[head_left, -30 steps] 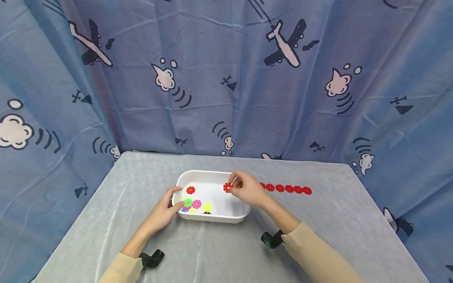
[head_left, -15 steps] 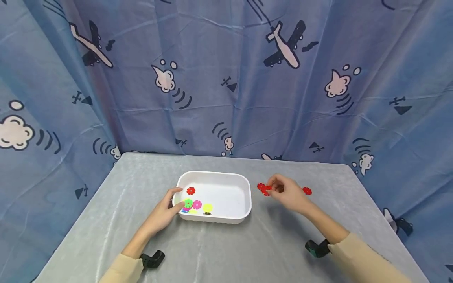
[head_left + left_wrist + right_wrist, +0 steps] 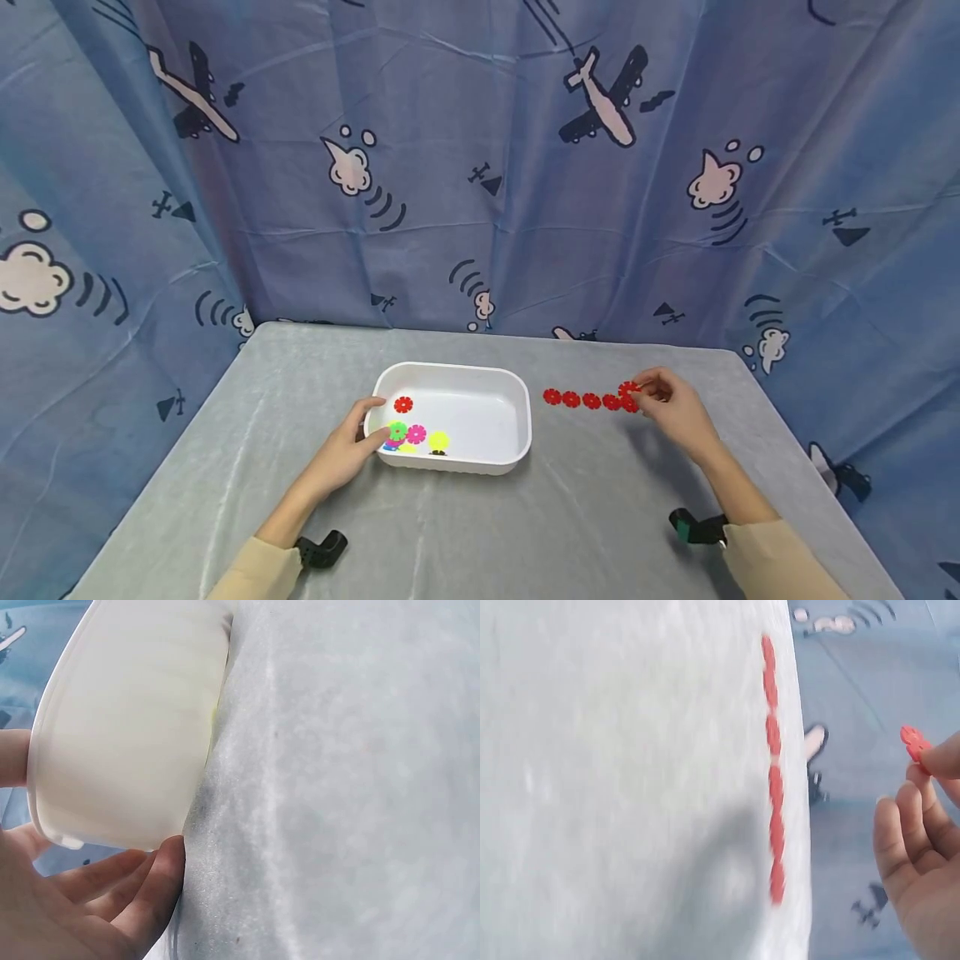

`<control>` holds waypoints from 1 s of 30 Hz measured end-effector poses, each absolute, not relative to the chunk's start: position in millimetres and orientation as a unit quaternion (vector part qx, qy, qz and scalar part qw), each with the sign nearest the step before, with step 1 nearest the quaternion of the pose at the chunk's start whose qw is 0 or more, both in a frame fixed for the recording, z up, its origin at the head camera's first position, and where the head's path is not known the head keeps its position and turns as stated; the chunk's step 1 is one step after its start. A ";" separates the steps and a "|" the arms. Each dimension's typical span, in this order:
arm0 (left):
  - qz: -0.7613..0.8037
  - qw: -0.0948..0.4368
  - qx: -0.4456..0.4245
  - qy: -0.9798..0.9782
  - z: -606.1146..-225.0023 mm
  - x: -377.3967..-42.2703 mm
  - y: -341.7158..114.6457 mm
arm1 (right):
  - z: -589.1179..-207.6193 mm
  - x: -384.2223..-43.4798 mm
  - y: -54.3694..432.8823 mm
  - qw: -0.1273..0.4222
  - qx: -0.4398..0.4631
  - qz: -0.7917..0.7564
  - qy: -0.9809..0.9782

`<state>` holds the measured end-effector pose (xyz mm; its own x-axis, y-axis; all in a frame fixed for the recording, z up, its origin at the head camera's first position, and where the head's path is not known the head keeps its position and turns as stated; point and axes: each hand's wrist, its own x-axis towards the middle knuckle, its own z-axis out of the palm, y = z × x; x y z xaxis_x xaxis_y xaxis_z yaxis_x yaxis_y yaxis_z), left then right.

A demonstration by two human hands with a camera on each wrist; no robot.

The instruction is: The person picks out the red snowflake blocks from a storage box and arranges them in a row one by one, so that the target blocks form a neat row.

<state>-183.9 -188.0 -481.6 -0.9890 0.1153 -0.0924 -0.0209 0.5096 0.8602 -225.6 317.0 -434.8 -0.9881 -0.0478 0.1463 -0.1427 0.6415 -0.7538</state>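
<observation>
My right hand [image 3: 678, 417] pinches a red flower-shaped plastic disc [image 3: 627, 388] between thumb and fingers, above the right end of a row of red discs [image 3: 591, 402] on the table. In the right wrist view, the held disc [image 3: 913, 742] is lifted clear of the row [image 3: 775, 787]. The left hand [image 3: 341, 454] grips the left end of a white plastic tray [image 3: 480, 460], thumb at the rim and fingers along the outer wall. Inside lie a red disc [image 3: 403, 404], a green one [image 3: 397, 431], a pink one [image 3: 416, 434] and a yellow one [image 3: 438, 440].
A grey cloth covers the table [image 3: 480, 533]. Behind and around it hangs a blue curtain [image 3: 450, 167] with printed airplanes. Each wrist carries a black device, such as the left one [image 3: 322, 550].
The right hand has carried a red disc from over the tray rightward along the row to its right end. The left hand and tray have stayed put.
</observation>
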 end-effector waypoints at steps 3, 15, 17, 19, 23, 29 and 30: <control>0.491 0.070 0.030 0.868 -480.8 -183.5 -188.2 | -440.7 -227.6 332.5 0.069 0.030 0.418 -0.905; 0.499 0.071 0.022 0.863 -480.7 -183.0 -189.4 | -469.5 -245.9 375.0 0.036 -0.060 0.387 -0.920; 0.499 0.069 0.022 0.864 -480.7 -183.2 -188.8 | -472.6 -247.6 380.1 0.021 -0.074 0.383 -0.921; 0.500 0.069 0.024 0.863 -480.8 -183.7 -187.8 | -474.9 -248.4 384.4 0.005 -0.088 0.380 -0.921; 0.500 0.070 0.024 0.863 -481.5 -183.9 -187.6 | -478.2 -249.7 389.4 -0.013 -0.100 0.381 -0.919; 0.500 0.071 0.023 0.863 -482.2 -183.8 -188.2 | -477.2 -252.0 390.4 -0.026 -0.102 0.369 -0.923; 0.500 0.071 0.022 0.863 -482.2 -183.7 -188.4 | -476.6 -252.4 390.2 -0.028 -0.103 0.365 -0.925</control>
<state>-183.7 -188.4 -482.2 -0.9888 0.1101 -0.1007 -0.0327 0.4987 0.8662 -252.4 390.2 -476.6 -0.9774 0.1697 -0.1263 0.2102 0.7123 -0.6696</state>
